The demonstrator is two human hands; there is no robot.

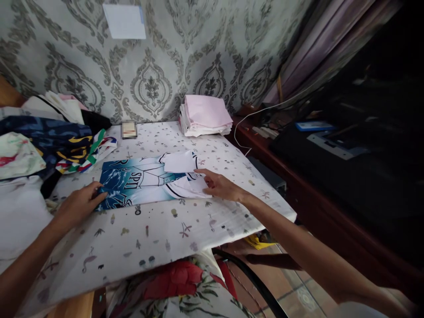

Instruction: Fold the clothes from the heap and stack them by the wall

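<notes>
A folded jersey (145, 178), white and blue with black lines and lettering, lies lengthwise on the patterned white cloth of the table. My left hand (81, 202) is at its dark blue end, with thumb and fingertips closed on the near corner. At the white end, my right hand (221, 185) has its index finger along the edge and its thumb lower down, with fabric between them. The other right fingers are curled and partly hidden. A white sleeve part is folded over the jersey's top.
A stack of folded clothes (207, 112), pink on top, sits by the wall. Heaped loose clothes (43, 137) fill the left side. A small blurred box (129, 130) stands at the back. Right of the table (238, 212) are a dark red cabinet and a white cable (256, 114).
</notes>
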